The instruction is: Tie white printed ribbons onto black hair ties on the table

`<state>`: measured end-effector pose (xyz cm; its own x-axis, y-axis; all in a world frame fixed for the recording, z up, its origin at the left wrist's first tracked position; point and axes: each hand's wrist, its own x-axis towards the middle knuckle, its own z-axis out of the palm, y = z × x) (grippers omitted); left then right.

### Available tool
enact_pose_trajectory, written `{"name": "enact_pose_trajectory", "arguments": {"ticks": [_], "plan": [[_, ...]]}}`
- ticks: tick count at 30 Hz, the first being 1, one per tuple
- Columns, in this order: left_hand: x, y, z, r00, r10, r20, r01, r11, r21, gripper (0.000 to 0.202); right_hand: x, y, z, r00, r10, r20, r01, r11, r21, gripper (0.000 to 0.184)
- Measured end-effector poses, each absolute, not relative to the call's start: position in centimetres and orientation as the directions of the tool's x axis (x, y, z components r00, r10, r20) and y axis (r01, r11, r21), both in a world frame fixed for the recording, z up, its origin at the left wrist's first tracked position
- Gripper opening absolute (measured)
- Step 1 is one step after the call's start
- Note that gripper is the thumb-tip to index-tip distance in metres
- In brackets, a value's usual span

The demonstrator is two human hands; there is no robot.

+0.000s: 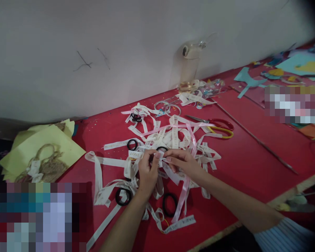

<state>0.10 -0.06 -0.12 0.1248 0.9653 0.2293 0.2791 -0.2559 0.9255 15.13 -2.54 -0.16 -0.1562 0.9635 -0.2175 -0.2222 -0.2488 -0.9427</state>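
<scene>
Over a tangle of printed white ribbons [173, 138], both of my hands are close together. My left hand [148, 169] is closed, its thumb and fingers pinching a short piece of white ribbon [161, 159]. From the other side my right hand [186, 165] pinches the same piece. A black ring [162, 149], like a hair tie, shows just behind the fingertips, partly hidden; the ribbon appears to pass around it. Other black rings lie nearby: one below my hands [170, 204], one left of my wrist [123, 196]. A pink ribbon [191, 136] runs through the pile.
Scissors [220, 127] with red and yellow handles lie behind the pile. A thin stick [257, 138] crosses the red table [241, 164] at right. Yellow paper sheets [65, 140] with twine lie at left. A clear bottle [189, 70] stands against the wall.
</scene>
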Motion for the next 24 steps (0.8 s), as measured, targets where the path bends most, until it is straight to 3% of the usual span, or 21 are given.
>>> {"name": "enact_pose_trajectory", "arguments": {"ticks": [13, 20, 24], "plan": [[0.03, -0.22, -0.24, 0.165, 0.965, 0.203, 0.250, -0.240, 0.938, 0.022, 14.72, -2.87, 0.16, -0.125, 0.989, -0.083, -0.010, -0.085, -0.996, 0.024], [0.09, -0.26, -0.22, 0.131, 0.975, 0.180, 0.253, -0.208, 0.945, 0.027, 14.69, -3.05, 0.17, -0.097, 0.993, -0.074, 0.017, -0.073, -0.997, 0.024], [0.12, -0.32, -0.05, 0.139, 0.971, 0.196, 0.272, -0.228, 0.935, 0.024, 14.63, -3.15, 0.25, -0.095, 0.995, -0.016, 0.143, -0.002, -0.990, 0.022]]}}
